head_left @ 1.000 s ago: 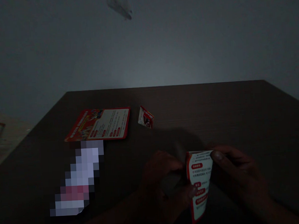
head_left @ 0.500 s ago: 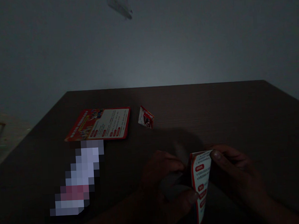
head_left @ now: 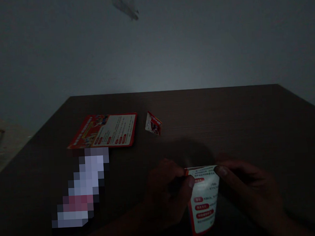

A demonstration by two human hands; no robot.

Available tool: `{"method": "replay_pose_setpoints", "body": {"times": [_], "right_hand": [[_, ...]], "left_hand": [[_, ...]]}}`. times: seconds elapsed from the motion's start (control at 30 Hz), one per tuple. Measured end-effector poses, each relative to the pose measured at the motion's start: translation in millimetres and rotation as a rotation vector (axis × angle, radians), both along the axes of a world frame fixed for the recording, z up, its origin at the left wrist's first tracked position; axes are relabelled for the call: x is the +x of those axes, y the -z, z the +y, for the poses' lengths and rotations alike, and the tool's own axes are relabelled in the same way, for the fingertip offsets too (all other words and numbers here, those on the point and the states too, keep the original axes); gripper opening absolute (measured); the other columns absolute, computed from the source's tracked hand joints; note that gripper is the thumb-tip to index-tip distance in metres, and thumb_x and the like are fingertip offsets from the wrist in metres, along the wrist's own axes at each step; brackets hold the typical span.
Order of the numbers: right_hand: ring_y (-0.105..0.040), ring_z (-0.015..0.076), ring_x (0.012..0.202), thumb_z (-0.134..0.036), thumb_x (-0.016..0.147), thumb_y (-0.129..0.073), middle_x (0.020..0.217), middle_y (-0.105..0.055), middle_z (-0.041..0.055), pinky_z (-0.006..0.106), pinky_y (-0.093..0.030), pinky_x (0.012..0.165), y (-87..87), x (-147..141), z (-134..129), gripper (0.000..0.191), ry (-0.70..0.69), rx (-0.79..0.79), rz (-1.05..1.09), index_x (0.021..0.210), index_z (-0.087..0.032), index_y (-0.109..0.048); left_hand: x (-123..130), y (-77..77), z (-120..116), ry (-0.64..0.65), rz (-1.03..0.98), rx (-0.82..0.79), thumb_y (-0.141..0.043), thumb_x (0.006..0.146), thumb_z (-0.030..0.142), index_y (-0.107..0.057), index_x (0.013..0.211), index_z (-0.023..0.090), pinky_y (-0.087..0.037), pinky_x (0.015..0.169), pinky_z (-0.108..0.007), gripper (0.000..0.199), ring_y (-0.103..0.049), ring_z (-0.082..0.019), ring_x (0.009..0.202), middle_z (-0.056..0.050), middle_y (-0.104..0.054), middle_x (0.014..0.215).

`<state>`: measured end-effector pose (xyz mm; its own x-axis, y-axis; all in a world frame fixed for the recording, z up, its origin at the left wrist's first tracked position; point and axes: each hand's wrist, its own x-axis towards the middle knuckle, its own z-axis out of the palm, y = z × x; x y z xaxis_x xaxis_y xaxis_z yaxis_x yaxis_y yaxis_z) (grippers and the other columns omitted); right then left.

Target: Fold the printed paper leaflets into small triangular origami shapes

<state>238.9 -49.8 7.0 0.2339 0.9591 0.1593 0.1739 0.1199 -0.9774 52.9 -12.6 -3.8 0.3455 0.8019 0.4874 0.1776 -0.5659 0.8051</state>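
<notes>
A red and white printed paper stands up between my two hands near the front of the dark table. My left hand pinches its upper left edge, thumb on the printed face. At the upper right corner my right hand grips the paper between thumb and fingers. Farther back lies a small folded red and white paper piece. Left of that piece, a stack of red and white printed sheets rests flat.
A pixelated pale object lies on the table at the left, just in front of the printed sheets. Behind the table rises a grey wall, with a blurred hanging thing at its top.
The held paper has turned so its printed face shows wider, and its left edge has moved left. My left thumb has moved up to near its top left corner.
</notes>
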Motion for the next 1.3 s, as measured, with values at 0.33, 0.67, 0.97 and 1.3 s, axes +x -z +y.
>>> {"method": "replay_pose_setpoints", "body": {"times": [0.33,0.67,0.97,1.3], "right_hand": [[-0.061,0.0143,0.059,-0.019,0.078,-0.064,0.067,-0.065,0.0007,0.024,-0.053,0.050,-4.1,-3.0,1.3,0.009,-0.107,0.141,-0.091,0.079,-0.025,-0.070],[-0.059,0.0138,0.060,-0.016,0.080,-0.062,0.066,-0.063,-0.0005,0.024,-0.049,0.051,-1.7,-1.2,0.6,0.012,-0.161,0.119,-0.079,0.077,-0.025,-0.068],[-0.058,0.0134,0.061,-0.019,0.081,-0.062,0.067,-0.061,0.0005,0.023,-0.047,0.053,3.0,-1.2,-1.5,0.009,-0.161,0.030,-0.043,0.075,-0.023,-0.067],[-0.058,0.0120,0.059,-0.016,0.079,-0.063,0.065,-0.063,-0.0015,0.022,-0.048,0.052,0.7,-2.8,1.3,0.011,-0.150,0.094,-0.103,0.076,-0.025,-0.069]], "left_hand": [[-1.8,3.4,5.2,0.104,-0.112,-0.271,-0.054,0.085,0.022,-0.064,0.068,0.015,-0.039,0.050,-0.022,0.020,-0.051,-0.010,0.055,-0.001,-0.055,0.061],[-1.7,6.3,4.2,0.115,-0.186,-0.327,-0.054,0.085,0.021,-0.058,0.061,0.015,-0.037,0.051,-0.021,0.025,-0.047,-0.009,0.054,0.002,-0.049,0.057],[-3.0,3.7,4.6,0.084,-0.167,-0.461,-0.055,0.085,0.022,-0.049,0.054,0.015,-0.033,0.052,-0.020,0.032,-0.040,-0.007,0.052,0.004,-0.042,0.056],[-0.7,-2.0,5.4,0.077,-0.215,-0.567,-0.055,0.084,0.024,-0.053,0.054,0.015,-0.033,0.050,-0.019,0.031,-0.039,-0.007,0.051,0.005,-0.042,0.055]]}}
